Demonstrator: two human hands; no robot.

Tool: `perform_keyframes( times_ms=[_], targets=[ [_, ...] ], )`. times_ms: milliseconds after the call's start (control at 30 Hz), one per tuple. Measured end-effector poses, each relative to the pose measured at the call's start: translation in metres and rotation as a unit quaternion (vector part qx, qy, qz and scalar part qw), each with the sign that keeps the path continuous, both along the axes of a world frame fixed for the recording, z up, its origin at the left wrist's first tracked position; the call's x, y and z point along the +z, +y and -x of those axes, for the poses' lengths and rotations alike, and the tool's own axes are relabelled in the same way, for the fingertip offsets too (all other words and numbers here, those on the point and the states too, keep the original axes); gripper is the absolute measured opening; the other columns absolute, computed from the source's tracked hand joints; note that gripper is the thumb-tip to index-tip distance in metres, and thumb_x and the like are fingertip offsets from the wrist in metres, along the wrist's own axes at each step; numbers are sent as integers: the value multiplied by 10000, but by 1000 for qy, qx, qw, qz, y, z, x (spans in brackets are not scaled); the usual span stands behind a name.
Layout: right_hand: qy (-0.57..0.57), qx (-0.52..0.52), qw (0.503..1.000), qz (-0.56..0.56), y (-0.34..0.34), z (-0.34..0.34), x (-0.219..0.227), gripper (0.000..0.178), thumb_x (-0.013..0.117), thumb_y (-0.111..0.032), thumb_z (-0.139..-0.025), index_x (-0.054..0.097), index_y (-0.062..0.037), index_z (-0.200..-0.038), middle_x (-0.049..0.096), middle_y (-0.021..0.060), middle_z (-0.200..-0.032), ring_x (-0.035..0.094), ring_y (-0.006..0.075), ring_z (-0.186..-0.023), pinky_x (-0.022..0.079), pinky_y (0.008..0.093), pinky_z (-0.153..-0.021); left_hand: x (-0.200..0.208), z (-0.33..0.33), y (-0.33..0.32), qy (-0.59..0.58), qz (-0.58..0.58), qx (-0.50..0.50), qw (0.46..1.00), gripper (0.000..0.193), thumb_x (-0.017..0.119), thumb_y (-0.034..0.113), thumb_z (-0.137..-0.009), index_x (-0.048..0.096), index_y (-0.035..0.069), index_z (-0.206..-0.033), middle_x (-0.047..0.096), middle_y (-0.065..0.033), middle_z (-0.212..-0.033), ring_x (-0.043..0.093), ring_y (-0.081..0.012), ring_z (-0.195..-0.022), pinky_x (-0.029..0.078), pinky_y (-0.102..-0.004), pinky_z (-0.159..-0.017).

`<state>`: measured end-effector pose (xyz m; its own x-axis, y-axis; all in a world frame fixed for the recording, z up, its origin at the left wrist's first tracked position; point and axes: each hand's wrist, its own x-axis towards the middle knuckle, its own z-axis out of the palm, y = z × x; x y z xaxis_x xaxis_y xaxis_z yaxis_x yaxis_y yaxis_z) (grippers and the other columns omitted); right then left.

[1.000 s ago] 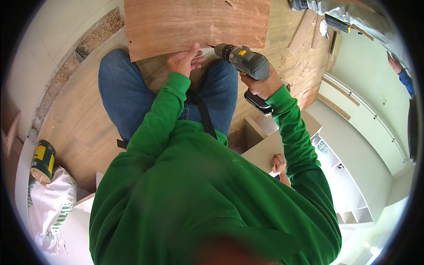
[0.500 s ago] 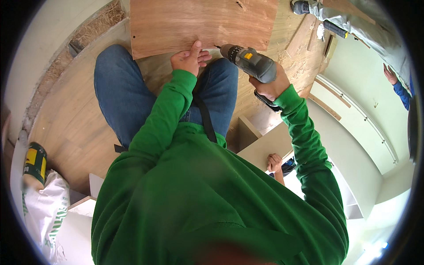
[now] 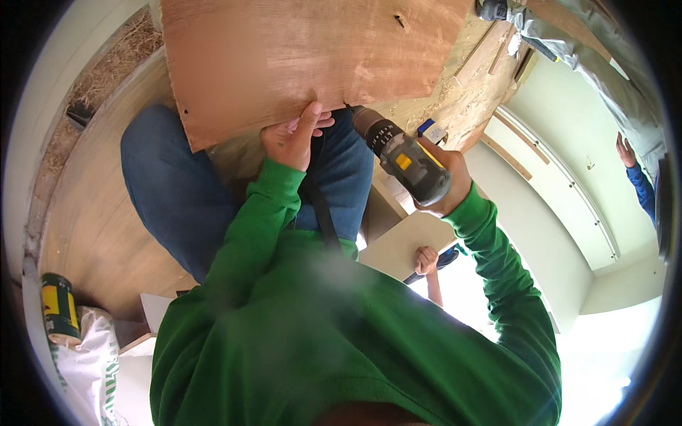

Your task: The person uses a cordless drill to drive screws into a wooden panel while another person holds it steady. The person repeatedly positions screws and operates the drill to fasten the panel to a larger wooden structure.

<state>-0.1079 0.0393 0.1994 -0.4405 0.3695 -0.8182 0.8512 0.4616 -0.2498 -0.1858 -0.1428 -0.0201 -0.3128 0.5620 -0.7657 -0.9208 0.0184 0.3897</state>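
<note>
A reddish-brown plywood board [image 3: 298, 57] extends away from my knees, with a small dark hole near its near left corner. My left hand [image 3: 290, 144] is closed on the near edge, its thumb against the board and its fingers partly hidden. My right hand [image 3: 455, 181] grips a grey and black cordless drill [image 3: 412, 167] with a yellow patch. Its chuck points up and left, and the dark bit meets the near edge of the board, right of my left hand. Whether the tip is in the wood I cannot tell.
Wood shavings [image 3: 462, 99] and strips lie on the floor at right. A green-yellow can [image 3: 60, 309] and a white sack [image 3: 89, 348] stand at lower left. Behind my right arm another person's hand [image 3: 426, 260] rests on a pale panel [image 3: 394, 248]; another person stands at far right.
The board appears lower and more tilted in view, its left corner nearer me. The drill has swung lower and steeper, its bit still at the edge. A blue-and-white object now shows beside it.
</note>
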Motion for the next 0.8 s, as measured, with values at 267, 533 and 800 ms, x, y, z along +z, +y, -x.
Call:
perform_keyframes(
  times_ms=[267, 533, 800],
  targets=[
    [-15, 16, 1000, 0, 9, 9, -2, 438, 902, -342, -696, 667, -109, -983, 672, 148, -706, 693, 391, -678, 537, 465, -637, 0, 0, -1, 16, -7, -7, 1000, 399, 754, 248, -1046, 708, -106, -1223, 784, -249, -1101, 804, -362, -959, 626, -380, -756],
    [-23, 56, 998, -4, 12, 14, -7, 427, 892, -297, -705, 666, -96, -1006, 672, 143, -736, 697, 396, -709, 535, 460, -640, 1, 2, -3, 24, -3, -19, 1000, 416, 759, 263, -1042, 709, -108, -1225, 783, -250, -1112, 805, -357, -959, 625, -377, -765],
    [-55, 187, 980, -28, 16, 31, 1, 512, 874, -445, -744, 664, -156, -1111, 741, 156, -836, 738, 413, -801, 557, 523, -676, 3, 6, -1, 17, 8, -41, 999, 430, 763, 321, -1035, 723, -80, -1185, 793, -229, -1070, 808, -316, -933, 609, -349, -752]
  ],
)
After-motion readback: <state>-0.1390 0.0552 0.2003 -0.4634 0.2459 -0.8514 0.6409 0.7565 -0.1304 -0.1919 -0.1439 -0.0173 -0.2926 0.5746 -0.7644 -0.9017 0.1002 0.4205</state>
